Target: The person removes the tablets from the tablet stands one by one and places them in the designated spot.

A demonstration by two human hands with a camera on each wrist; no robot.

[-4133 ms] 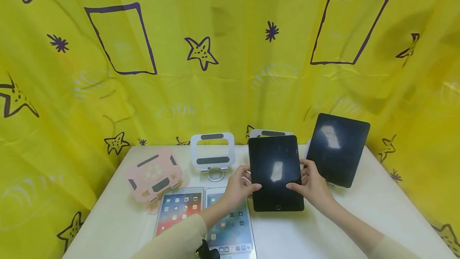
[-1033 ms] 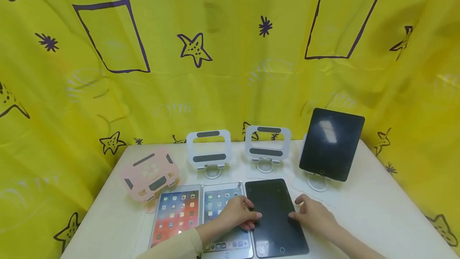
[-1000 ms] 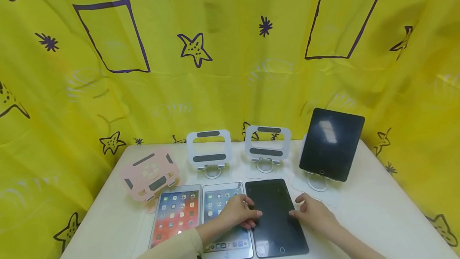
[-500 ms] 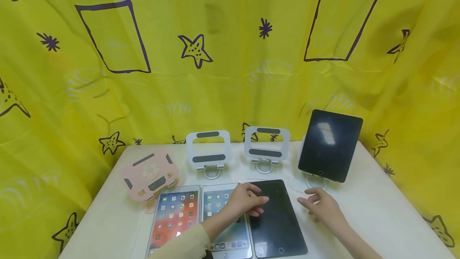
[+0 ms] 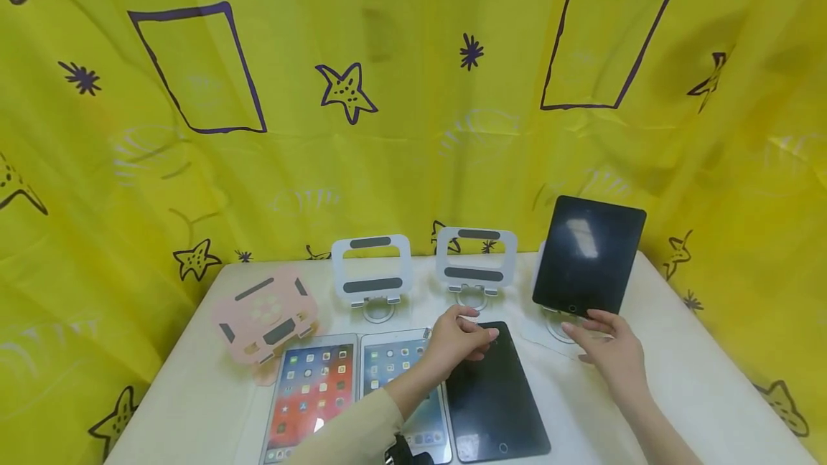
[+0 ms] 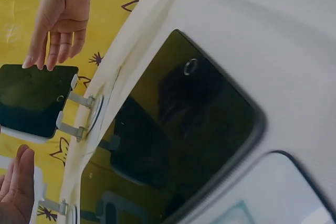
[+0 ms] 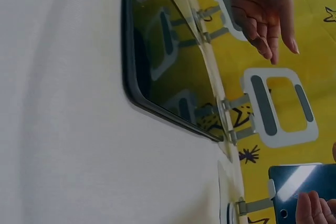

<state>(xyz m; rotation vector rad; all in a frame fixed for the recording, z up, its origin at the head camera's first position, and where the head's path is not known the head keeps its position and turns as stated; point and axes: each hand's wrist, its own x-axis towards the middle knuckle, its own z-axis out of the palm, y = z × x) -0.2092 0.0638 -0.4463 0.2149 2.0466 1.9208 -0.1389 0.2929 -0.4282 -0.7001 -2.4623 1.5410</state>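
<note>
My left hand (image 5: 457,341) hovers over the upper part of a black tablet (image 5: 500,407) lying flat on the table, fingers loosely bent and holding nothing. My right hand (image 5: 615,356) is at the lower edge of a second black tablet (image 5: 588,257), which leans on a stand at the right. Its fingertips overlap that edge in the head view, without a grip round it. In the left wrist view the right hand (image 6: 63,22) reaches towards the propped tablet (image 6: 34,100). In the right wrist view the left hand (image 7: 265,11) is near a white stand (image 7: 281,108).
Left of the flat black tablet lie two white-framed tablets with lit screens, one red and blue (image 5: 316,393), one blue (image 5: 394,361). Behind them stand a pink stand (image 5: 265,314) and another white stand (image 5: 371,284). A yellow patterned curtain (image 5: 413,163) hangs behind the table (image 5: 194,379).
The black tablet held in both hands earlier now lies flat, released. Both hands have since moved away from its sides, the left up and forward, the right towards the propped tablet.
</note>
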